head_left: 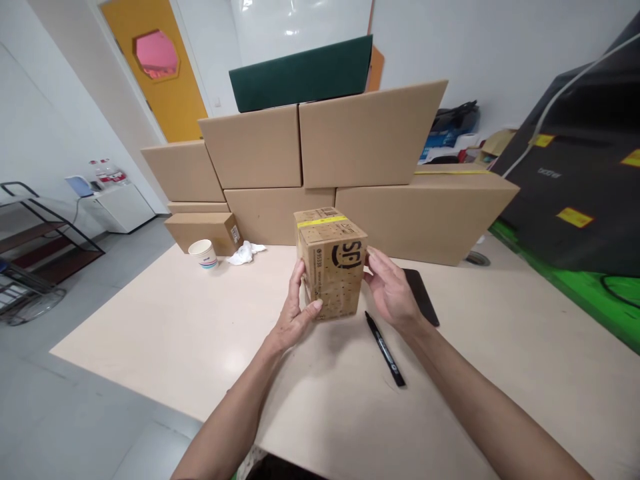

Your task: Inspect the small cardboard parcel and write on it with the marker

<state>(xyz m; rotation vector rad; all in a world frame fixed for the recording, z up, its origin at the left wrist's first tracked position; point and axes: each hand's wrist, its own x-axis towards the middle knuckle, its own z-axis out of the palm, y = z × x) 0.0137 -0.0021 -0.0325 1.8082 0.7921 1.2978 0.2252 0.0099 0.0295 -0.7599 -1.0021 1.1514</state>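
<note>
A small box stands on the table, near its middle, held between both hands. The left hand grips the box's near-left corner — thumb across the lower front face, fingers up along the left side. The right hand presses on the right side, fingers spread against the cardboard and palm turned inward, so the box sits squarely between the two palms. The box is upright, with a strip of yellow tape across its top and dark print on the faces that show.

Just right of the box, under the right wrist, a black pen lies flat on the table, pointing toward the person. A dark phone lies beyond it, partly hidden by the right hand. To the left, well apart from the hands, stand a paper cup and a crumpled tissue. Behind all this — along the table's far edge — big cartons are stacked like a wall.
</note>
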